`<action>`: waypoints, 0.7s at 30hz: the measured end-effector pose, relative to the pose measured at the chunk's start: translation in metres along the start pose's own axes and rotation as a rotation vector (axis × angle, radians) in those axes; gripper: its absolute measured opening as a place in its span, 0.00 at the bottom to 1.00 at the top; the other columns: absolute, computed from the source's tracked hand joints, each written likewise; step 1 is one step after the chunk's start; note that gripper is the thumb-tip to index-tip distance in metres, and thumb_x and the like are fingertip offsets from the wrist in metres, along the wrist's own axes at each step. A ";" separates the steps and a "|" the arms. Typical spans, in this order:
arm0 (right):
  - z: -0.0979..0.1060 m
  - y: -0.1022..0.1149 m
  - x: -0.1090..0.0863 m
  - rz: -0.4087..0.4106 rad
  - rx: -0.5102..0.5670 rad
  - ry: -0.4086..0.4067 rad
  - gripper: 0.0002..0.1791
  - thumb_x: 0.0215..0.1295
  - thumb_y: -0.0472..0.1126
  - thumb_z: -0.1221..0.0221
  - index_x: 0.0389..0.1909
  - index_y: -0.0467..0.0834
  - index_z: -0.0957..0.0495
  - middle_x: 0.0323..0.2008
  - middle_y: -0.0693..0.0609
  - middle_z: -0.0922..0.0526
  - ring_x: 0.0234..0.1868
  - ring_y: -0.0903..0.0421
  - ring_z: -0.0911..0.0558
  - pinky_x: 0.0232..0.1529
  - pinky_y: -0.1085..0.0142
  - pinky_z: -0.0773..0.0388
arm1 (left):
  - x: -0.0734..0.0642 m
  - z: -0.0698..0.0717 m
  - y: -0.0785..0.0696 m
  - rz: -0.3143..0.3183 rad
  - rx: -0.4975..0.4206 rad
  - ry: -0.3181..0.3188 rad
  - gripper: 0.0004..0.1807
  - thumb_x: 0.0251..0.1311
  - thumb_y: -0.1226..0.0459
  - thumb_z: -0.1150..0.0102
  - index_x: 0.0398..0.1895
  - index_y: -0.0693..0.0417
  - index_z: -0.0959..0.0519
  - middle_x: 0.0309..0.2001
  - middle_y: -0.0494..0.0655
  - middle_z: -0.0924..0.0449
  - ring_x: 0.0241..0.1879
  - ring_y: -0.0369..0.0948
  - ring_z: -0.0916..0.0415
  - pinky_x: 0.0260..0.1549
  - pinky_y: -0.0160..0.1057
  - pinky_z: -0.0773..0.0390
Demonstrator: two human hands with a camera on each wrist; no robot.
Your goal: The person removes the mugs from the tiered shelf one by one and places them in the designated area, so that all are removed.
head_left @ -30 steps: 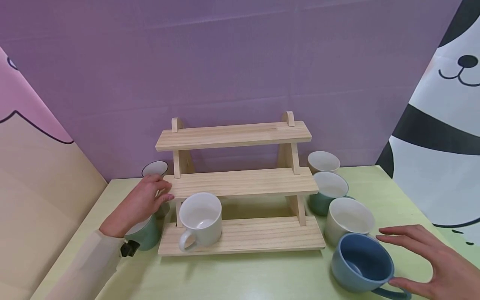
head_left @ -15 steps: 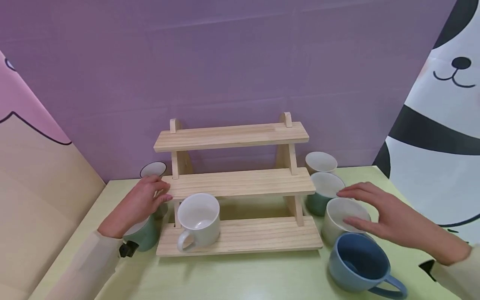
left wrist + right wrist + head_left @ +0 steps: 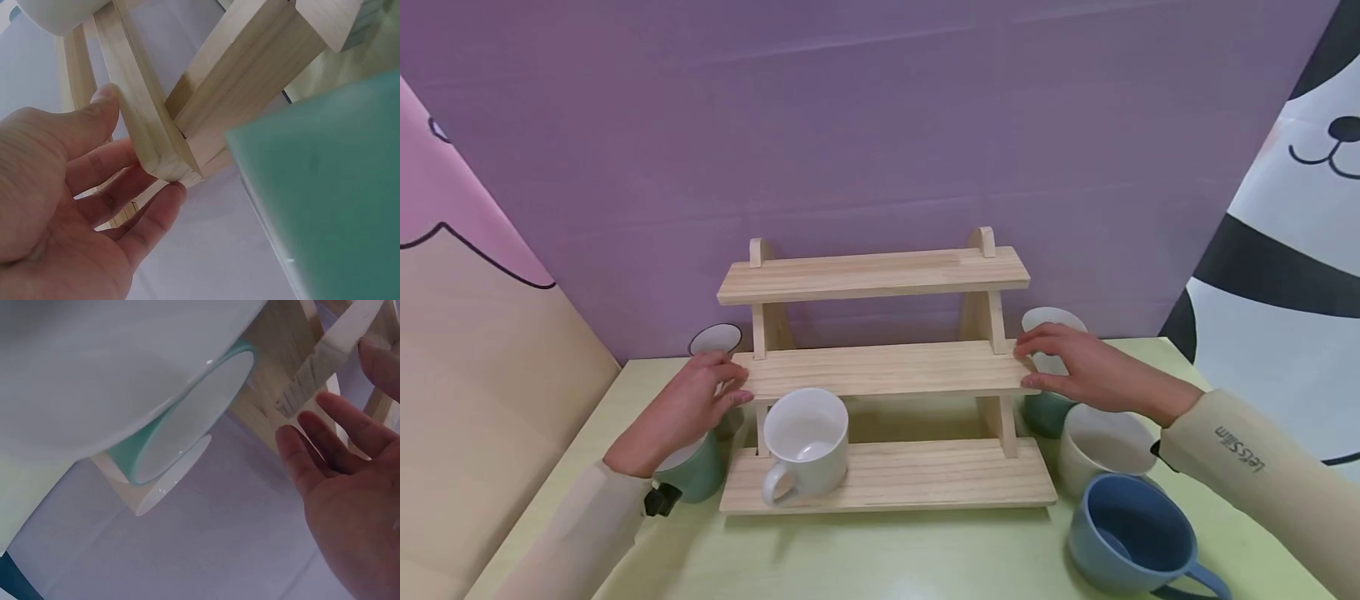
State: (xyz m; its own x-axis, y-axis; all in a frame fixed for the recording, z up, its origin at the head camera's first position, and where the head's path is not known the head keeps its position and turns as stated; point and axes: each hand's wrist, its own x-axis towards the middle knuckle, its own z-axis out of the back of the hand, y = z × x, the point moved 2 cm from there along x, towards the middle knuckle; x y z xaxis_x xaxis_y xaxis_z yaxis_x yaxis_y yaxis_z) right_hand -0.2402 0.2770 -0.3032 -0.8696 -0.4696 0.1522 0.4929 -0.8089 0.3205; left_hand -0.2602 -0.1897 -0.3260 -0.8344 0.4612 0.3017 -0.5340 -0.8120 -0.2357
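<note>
A three-tier wooden display shelf (image 3: 880, 367) stands in the middle of the table. My left hand (image 3: 688, 406) grips the left end of its middle board (image 3: 140, 100), thumb on the front edge, fingers round the end. My right hand (image 3: 1086, 367) is at that board's right end (image 3: 312, 381), thumb and fingers apart on either side; firm contact cannot be made out. On the lowest board's left part stands a white mug (image 3: 807, 442), its handle towards the front left. The other boards hold nothing.
Right of the shelf stand a blue mug (image 3: 1131, 533), a cream mug (image 3: 1086, 471), a green cup (image 3: 134, 450) and a white cup (image 3: 1051, 317). On the left are a green mug (image 3: 696, 471) and a dark-rimmed white cup (image 3: 715, 337). A purple cloth (image 3: 850, 125) hangs behind.
My right hand has moved from beside the blue mug, leftward and away over the cream mug, to the shelf's right end. My left hand has kept its place; the mugs have not visibly moved.
</note>
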 end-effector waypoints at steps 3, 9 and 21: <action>-0.001 -0.002 0.001 -0.010 0.009 0.008 0.27 0.58 0.50 0.35 0.54 0.39 0.23 0.56 0.41 0.28 0.55 0.41 0.28 0.51 0.45 0.29 | 0.000 0.000 -0.001 -0.003 -0.009 -0.007 0.14 0.54 0.65 0.32 0.41 0.65 0.18 0.34 0.49 0.28 0.35 0.46 0.33 0.36 0.43 0.27; -0.003 -0.004 0.003 -0.004 0.010 0.010 0.27 0.57 0.49 0.34 0.54 0.38 0.23 0.55 0.41 0.27 0.55 0.41 0.28 0.50 0.45 0.28 | -0.002 0.001 -0.003 -0.031 0.015 -0.046 0.16 0.56 0.65 0.34 0.44 0.67 0.19 0.43 0.55 0.26 0.45 0.51 0.32 0.45 0.49 0.27; -0.001 -0.004 0.004 0.002 0.007 0.015 0.27 0.56 0.50 0.33 0.53 0.39 0.22 0.54 0.42 0.26 0.55 0.41 0.28 0.51 0.44 0.29 | -0.010 0.003 -0.069 -0.079 -0.064 0.043 0.41 0.59 0.36 0.50 0.59 0.63 0.28 0.58 0.52 0.32 0.60 0.48 0.38 0.54 0.50 0.33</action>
State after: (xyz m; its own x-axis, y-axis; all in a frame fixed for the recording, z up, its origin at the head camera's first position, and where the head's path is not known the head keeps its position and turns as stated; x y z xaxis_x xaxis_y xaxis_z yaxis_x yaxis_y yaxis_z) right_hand -0.2457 0.2779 -0.3046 -0.8680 -0.4769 0.1387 0.4947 -0.8052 0.3272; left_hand -0.2142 -0.1393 -0.3103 -0.7936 0.5390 0.2822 -0.6050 -0.7484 -0.2719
